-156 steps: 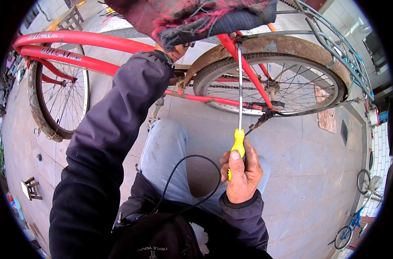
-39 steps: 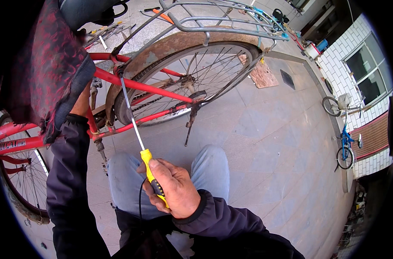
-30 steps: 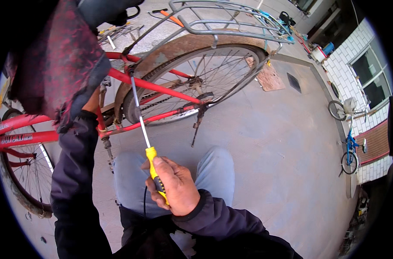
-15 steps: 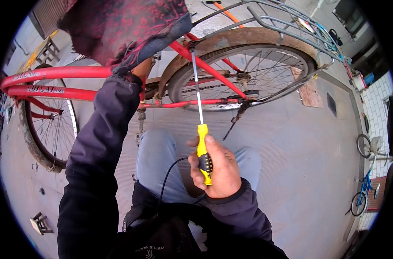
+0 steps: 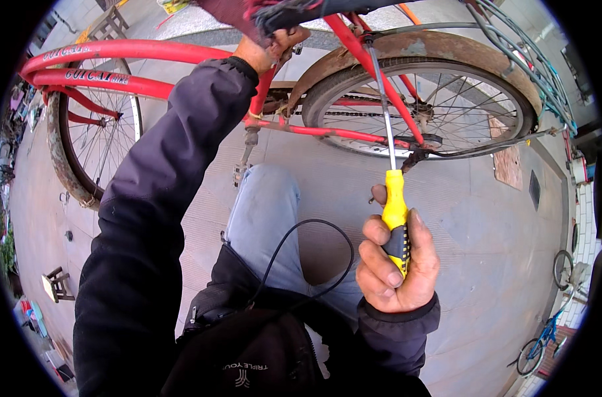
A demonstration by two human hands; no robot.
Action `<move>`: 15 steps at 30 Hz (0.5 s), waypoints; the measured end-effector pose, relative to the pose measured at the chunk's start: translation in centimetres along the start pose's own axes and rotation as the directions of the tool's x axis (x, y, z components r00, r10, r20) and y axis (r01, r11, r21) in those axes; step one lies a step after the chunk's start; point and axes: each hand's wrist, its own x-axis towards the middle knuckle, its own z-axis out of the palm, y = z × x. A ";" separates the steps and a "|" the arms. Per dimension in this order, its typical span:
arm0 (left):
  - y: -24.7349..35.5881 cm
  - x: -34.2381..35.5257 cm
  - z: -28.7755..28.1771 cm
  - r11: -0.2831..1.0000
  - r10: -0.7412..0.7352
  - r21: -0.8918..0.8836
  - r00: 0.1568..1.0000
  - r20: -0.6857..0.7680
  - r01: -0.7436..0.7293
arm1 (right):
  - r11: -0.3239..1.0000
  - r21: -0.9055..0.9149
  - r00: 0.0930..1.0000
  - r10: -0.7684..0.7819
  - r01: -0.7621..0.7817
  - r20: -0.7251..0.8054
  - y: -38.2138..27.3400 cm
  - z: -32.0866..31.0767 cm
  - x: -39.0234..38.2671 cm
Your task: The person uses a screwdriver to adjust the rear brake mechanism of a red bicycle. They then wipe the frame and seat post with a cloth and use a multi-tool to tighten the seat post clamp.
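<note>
My right hand (image 5: 403, 264) is closed round the yellow-and-black handle of a screwdriver (image 5: 395, 198). The long metal shaft points away from me, and its tip meets a joint high on the red rear stay, beside the rusty mudguard (image 5: 417, 45). With fingers curled, my left hand (image 5: 264, 53) grips the top of the seat tube of the red bicycle (image 5: 149, 85), just below the saddle. A worn, dark red saddle cover (image 5: 238, 14) with a frayed edge hangs over that spot and hides part of the hand.
The rear wheel (image 5: 446, 106) and grey rack (image 5: 513, 40) stand at the far right, the front wheel (image 5: 92, 126) at the left. A black cord (image 5: 321, 223) loops over my lap. A small stool (image 5: 57, 284) is at the left, a blue bicycle (image 5: 542, 337) at the right.
The bicycle has shifted right in view and the saddle cover upward, baring more of my left hand. My right hand has moved right with the screwdriver, its tip still at the stay joint.
</note>
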 end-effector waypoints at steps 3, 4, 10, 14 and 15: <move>1.6 -0.4 0.3 0.999 0.029 0.030 0.999 -0.019 -0.029 | 0.997 -0.083 0.995 -0.014 0.005 -0.099 0.0 0.6 0.1; 1.3 -0.4 0.2 0.999 0.025 0.026 0.999 -0.026 -0.025 | 0.993 -0.119 0.991 -0.026 0.010 -0.131 0.1 0.8 0.1; 1.0 -0.6 0.3 0.998 0.028 0.058 0.999 -0.025 -0.027 | 0.894 -0.442 0.927 -0.225 0.074 -0.300 1.6 2.1 0.4; 0.8 -0.3 0.3 0.990 0.056 0.128 0.998 -0.022 -0.053 | 0.844 -0.528 0.903 -0.298 0.097 -0.310 2.4 2.5 0.3; 0.5 -0.2 0.3 0.987 0.064 0.150 0.998 -0.025 -0.059 | 0.839 -0.537 0.881 -0.314 0.084 -0.354 2.8 2.8 0.4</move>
